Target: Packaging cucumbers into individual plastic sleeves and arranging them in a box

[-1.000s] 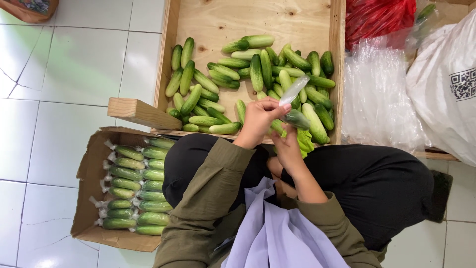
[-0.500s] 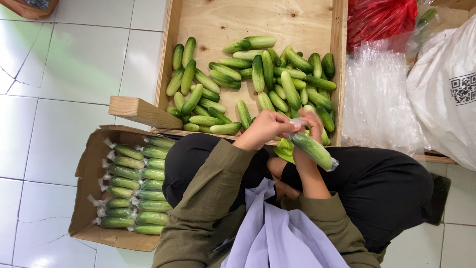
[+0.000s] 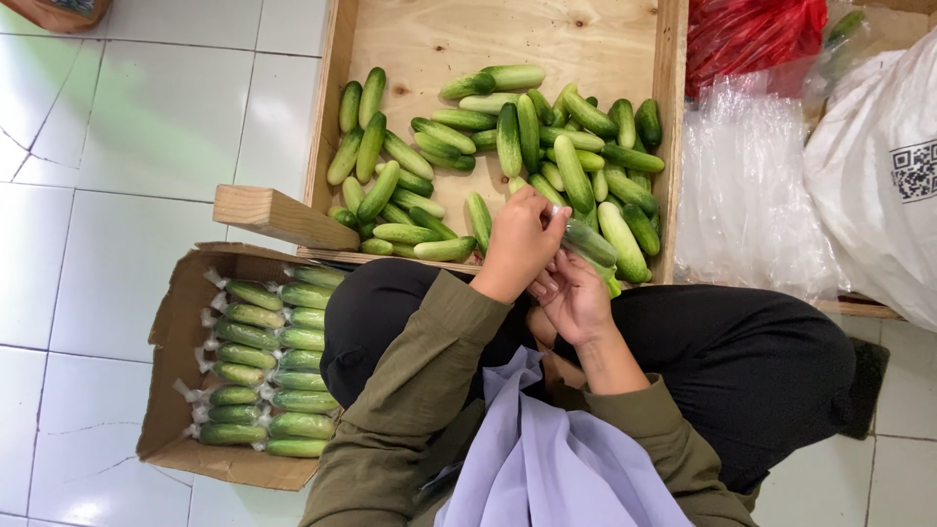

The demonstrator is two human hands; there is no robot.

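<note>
My left hand [image 3: 517, 244] and my right hand [image 3: 578, 301] meet over the near edge of a wooden crate [image 3: 667, 146]. Between them is a cucumber in a clear plastic bag [image 3: 591, 242]. The left hand's fingers pinch the bag's end, and the right hand holds the bagged cucumber from below, palm up. Many loose green cucumbers [image 3: 508, 141] lie in the crate just beyond my hands. A cardboard box [image 3: 181, 322] to my left holds rows of bagged cucumbers [image 3: 264, 366].
A stack of clear plastic bags [image 3: 742, 185] lies right of the crate, with a red plastic bag [image 3: 747, 34] behind it and a large white sack [image 3: 878, 176] at the far right. A wooden block [image 3: 278, 220] juts from the crate's left corner. White floor tiles [image 3: 127, 137] surround everything.
The bagged cucumber swung down toward my lap half a second ago and is now back up at the crate's edge. My right hand has turned palm up beneath it.
</note>
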